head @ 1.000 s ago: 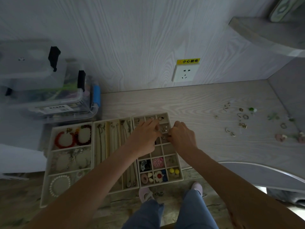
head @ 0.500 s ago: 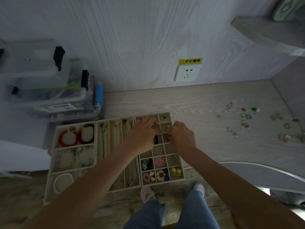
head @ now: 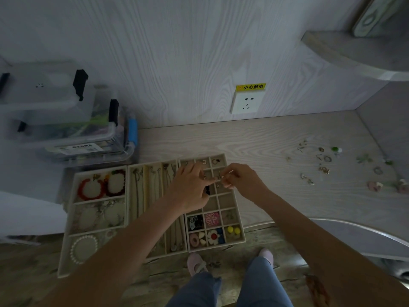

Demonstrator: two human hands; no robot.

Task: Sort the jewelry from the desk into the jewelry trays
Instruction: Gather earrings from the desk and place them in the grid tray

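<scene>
Three beige jewelry trays lie side by side on the desk's left part. The left tray (head: 68,220) holds bracelets, the middle tray (head: 145,196) holds necklaces, and the right grid tray (head: 238,214) holds small pieces. Both my hands meet above the grid tray's upper cells. My left hand (head: 190,189) and my right hand (head: 240,179) pinch a small metal earring (head: 218,178) between their fingertips. Loose jewelry (head: 324,161) lies scattered on the desk at the far right.
Stacked clear plastic boxes (head: 64,120) stand behind the trays at the left. A wall socket (head: 244,105) sits on the back wall, and a shelf (head: 354,54) juts out at the upper right. The desk's curved front edge (head: 332,222) runs right of my legs.
My hands have shifted slightly right and up over the grid tray, and my fingertips now hold the small earring between them, a little above the cells.
</scene>
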